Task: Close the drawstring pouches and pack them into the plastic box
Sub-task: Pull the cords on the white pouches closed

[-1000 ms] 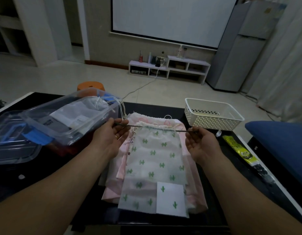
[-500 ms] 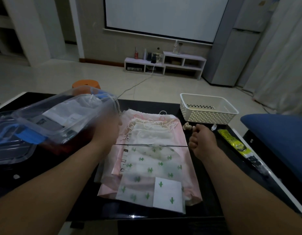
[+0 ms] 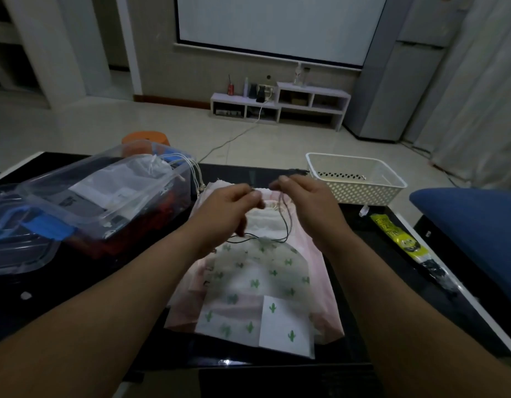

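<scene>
Hands drawn together since a moment ago; cactus pouch (image 3: pixel 257 282) mouth now gathered. Left hand (image 3: pixel 228 208) and right hand (image 3: pixel 308 202) each pinch the dark cord (image 3: pixel 285 225).

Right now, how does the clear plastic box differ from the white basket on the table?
The plastic box is transparent and tilted; the white basket is opaque, perforated and level. The box holds a white pouch, its cords hanging over the rim; the basket shows nothing inside. The box is at the person's left, the basket at the right. Both are open on top and rest on the dark table.
</scene>
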